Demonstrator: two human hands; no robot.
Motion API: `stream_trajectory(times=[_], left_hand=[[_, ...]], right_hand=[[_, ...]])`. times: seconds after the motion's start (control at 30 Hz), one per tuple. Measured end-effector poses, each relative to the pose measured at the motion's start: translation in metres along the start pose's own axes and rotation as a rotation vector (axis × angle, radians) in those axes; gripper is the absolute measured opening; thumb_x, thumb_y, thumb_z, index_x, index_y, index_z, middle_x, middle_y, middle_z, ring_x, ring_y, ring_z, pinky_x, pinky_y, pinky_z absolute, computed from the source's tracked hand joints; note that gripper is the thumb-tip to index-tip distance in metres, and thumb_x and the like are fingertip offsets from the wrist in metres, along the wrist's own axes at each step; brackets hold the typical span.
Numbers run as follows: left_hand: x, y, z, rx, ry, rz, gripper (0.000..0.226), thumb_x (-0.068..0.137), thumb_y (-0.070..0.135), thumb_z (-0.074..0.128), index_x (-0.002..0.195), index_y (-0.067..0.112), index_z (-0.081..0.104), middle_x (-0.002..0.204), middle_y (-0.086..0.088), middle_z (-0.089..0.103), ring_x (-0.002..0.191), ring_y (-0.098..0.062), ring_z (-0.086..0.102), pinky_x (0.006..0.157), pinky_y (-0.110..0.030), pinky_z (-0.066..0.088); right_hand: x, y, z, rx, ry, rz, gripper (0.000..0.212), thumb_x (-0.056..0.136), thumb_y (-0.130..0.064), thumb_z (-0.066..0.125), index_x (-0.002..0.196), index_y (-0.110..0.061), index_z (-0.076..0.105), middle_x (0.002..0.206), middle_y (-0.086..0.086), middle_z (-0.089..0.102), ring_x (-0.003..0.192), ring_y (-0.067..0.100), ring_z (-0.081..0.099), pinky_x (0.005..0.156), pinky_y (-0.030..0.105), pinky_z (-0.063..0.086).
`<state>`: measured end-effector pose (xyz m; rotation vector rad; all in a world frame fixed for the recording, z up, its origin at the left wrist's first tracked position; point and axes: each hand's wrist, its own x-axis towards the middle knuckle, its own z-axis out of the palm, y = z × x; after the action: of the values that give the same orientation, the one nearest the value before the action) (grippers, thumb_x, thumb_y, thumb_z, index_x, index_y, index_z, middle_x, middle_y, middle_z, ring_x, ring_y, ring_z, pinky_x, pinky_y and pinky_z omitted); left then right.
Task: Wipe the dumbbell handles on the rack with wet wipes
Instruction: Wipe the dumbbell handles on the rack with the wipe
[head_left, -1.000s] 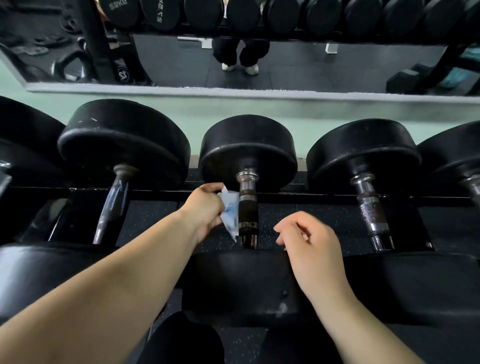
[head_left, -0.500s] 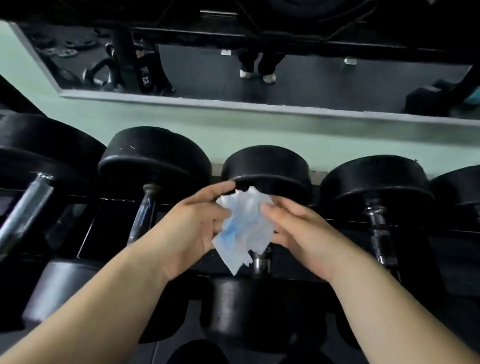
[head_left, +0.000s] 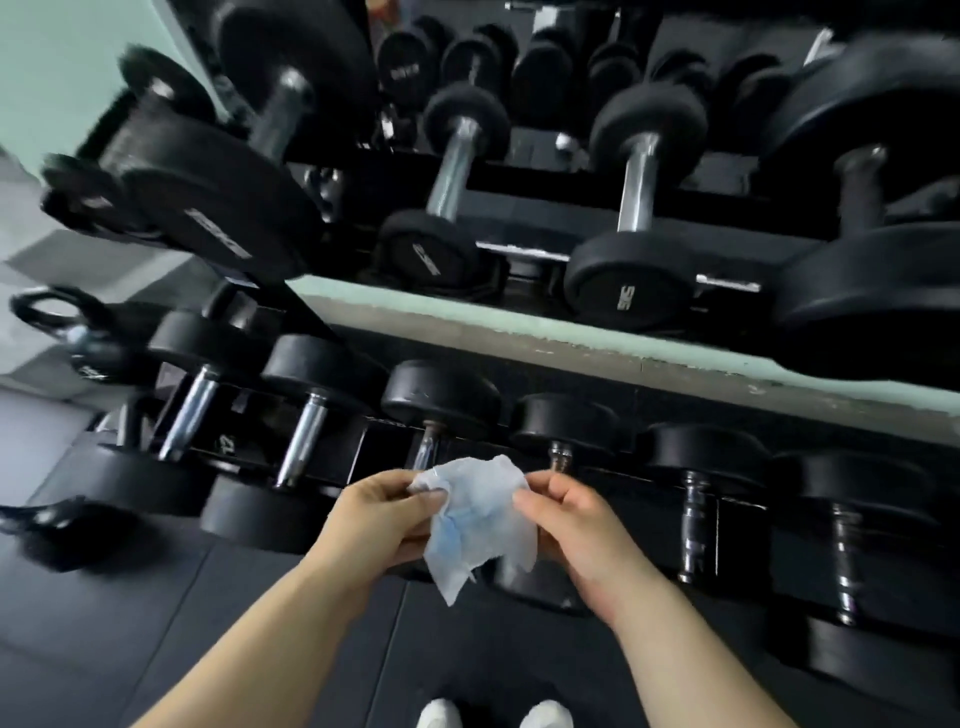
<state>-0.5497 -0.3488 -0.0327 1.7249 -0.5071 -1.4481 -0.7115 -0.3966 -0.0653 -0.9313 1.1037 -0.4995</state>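
While you face the lower rack (head_left: 343, 452), your left hand (head_left: 376, 519) pinches the upper left edge of the wet wipe (head_left: 475, 519) between thumb and curled fingers, and your right hand (head_left: 579, 530) pinches its upper right edge the same way. The wipe hangs crumpled and half spread between your two hands, in front of the short dumbbell handles (head_left: 560, 457) in the lower row. Whether it touches either handle you cannot tell from this view.

No text you can read.
White print marks the black round rubber dumbbell ends (head_left: 626, 291) on your upper rack's (head_left: 519, 251) front edge, too blurred to read.
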Motion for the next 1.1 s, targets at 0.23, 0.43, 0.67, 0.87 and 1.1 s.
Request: stream_trajectory(times=[0.23, 0.43, 0.67, 0.87, 1.1], left_hand=[[-0.034, 0.012, -0.028, -0.113, 0.091, 0.009, 0.012, 0.087, 0.005, 0.057, 0.075, 0.005, 0.061, 0.051, 0.000, 0.063, 0.044, -0.009, 0.059, 0.044, -0.021, 0.050], [-0.024, 0.006, -0.085, -0.222, -0.004, -0.044, 0.025, 0.094, 0.014, 0.047, 0.075, 0.003, 0.060, 0.055, -0.003, 0.065, 0.052, -0.010, 0.064, 0.053, -0.025, 0.051], [0.016, 0.014, -0.162, -0.256, -0.209, -0.151, 0.061, 0.094, 0.046, 0.025, 0.089, 0.002, 0.068, 0.088, -0.013, 0.072, 0.085, -0.020, 0.067, 0.064, -0.025, 0.050], [0.047, -0.013, -0.180, 0.047, -0.300, -0.178, 0.065, 0.095, 0.045, 0.021, 0.072, 0.017, 0.075, 0.082, 0.004, 0.074, 0.089, -0.013, 0.066, 0.070, -0.024, 0.046], [0.096, -0.067, -0.149, 0.336, -0.115, 0.049, 0.022, 0.089, 0.015, 0.053, 0.073, 0.022, 0.065, 0.074, 0.003, 0.067, 0.066, -0.008, 0.058, 0.062, -0.010, 0.042]], right_hand=[[-0.033, -0.025, 0.065, -0.232, 0.038, -0.147, 0.019, 0.085, -0.008, 0.055, 0.076, -0.023, 0.060, 0.084, -0.002, 0.062, 0.078, 0.009, 0.055, 0.067, 0.012, 0.042], [-0.021, -0.014, 0.131, -0.501, 0.203, -0.344, 0.014, 0.086, -0.004, 0.053, 0.085, -0.017, 0.057, 0.085, -0.016, 0.046, 0.078, -0.005, 0.049, 0.071, 0.000, 0.035], [0.008, 0.006, 0.225, -0.352, 0.248, -0.205, 0.020, 0.080, -0.022, 0.065, 0.081, -0.035, 0.050, 0.079, -0.015, 0.059, 0.071, -0.010, 0.055, 0.062, 0.006, 0.041], [0.035, 0.035, 0.225, -0.189, 0.429, -0.073, 0.022, 0.086, -0.005, 0.053, 0.067, -0.016, 0.052, 0.055, -0.010, 0.053, 0.054, 0.000, 0.046, 0.053, 0.009, 0.037], [0.071, 0.097, 0.161, -0.149, 0.621, 0.093, 0.012, 0.087, -0.004, 0.053, 0.086, -0.012, 0.061, 0.074, -0.004, 0.061, 0.067, 0.011, 0.055, 0.053, 0.007, 0.040]])
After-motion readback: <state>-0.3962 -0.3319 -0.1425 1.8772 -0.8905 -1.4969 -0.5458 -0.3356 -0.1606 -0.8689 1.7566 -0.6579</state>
